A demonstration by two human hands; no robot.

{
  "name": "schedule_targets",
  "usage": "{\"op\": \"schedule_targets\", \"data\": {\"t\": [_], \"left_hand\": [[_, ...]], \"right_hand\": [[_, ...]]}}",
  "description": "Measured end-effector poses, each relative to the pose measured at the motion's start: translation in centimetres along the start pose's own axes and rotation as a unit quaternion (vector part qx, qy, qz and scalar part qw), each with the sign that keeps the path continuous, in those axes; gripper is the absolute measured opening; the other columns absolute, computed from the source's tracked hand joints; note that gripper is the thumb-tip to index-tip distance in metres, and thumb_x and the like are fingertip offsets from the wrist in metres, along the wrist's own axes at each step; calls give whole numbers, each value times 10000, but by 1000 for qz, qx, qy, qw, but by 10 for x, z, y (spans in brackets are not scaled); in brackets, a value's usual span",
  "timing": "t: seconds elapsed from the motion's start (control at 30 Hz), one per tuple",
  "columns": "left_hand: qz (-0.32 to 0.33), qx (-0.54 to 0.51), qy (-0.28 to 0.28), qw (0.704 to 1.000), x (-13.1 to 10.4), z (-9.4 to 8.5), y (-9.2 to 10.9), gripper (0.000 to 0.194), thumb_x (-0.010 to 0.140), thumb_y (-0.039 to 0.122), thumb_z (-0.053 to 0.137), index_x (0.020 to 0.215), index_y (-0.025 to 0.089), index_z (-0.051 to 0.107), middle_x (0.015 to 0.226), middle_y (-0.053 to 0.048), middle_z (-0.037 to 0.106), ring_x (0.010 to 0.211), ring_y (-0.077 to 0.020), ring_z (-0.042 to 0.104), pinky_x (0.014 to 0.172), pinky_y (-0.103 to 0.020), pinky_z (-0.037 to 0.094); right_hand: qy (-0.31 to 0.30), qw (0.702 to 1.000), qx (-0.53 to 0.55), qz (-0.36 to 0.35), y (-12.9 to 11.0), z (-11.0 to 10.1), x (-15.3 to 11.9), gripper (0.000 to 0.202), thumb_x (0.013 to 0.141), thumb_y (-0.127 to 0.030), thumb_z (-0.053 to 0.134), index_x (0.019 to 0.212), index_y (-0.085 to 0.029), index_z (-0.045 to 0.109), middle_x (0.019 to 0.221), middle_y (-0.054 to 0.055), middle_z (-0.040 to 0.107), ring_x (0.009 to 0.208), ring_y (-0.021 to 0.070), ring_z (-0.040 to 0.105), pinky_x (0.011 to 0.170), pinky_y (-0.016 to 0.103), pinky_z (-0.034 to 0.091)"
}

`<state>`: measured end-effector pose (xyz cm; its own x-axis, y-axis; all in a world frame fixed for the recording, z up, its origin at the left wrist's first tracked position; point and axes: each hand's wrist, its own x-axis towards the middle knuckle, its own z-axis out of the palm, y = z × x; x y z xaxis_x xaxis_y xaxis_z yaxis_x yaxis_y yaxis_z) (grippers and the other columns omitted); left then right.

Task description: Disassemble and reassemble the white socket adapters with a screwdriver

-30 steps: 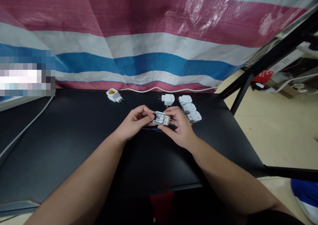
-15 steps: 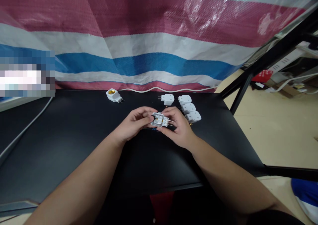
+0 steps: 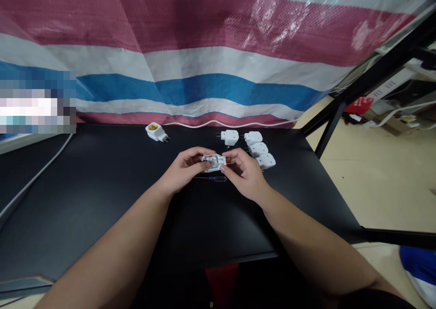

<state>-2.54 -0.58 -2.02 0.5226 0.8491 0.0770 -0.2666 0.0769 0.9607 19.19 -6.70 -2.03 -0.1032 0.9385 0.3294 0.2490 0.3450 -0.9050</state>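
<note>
Between my two hands is a white plug-in lamp holder (image 3: pixel 215 162) with its housing open and its inside facing up. My left hand (image 3: pixel 182 168) is closed on its wide left end, thumb over the inner parts. The fingers of my right hand (image 3: pixel 244 169) pinch the narrow right end, where thin metal pins stick out. On the table just below lies a screwdriver (image 3: pixel 218 179) with a dark bluish handle, its shaft partly behind my left hand. Beyond my right hand lie several white plug housings (image 3: pixel 258 149), and another plug housing (image 3: pixel 230 137) sits left of them.
A lamp holder with a gold-coloured socket (image 3: pixel 157 132) lies at the back left. A white cable (image 3: pixel 211 123) runs along the rear of the black table (image 3: pixel 112 181), before a striped plastic sheet (image 3: pixel 190 88). A black metal frame (image 3: pixel 335 113) stands at the right.
The open lamp holder has turned and shifted slightly left in my hands. My right thumb is now at its narrow end. More of the screwdriver handle shows.
</note>
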Motion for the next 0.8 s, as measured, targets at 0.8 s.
{"op": "schedule_targets", "data": {"t": [0.8], "left_hand": [[-25,21,33,999,2,3,0,322,764,262,973,1019,150,812,942,-61,832,838,-146,787,815,-252,652]], "right_hand": [[25,998,48,32,1,4,1,194,926,-352,799,1010,-231,672,945,45,789,869,201,778,791,381,658]]}}
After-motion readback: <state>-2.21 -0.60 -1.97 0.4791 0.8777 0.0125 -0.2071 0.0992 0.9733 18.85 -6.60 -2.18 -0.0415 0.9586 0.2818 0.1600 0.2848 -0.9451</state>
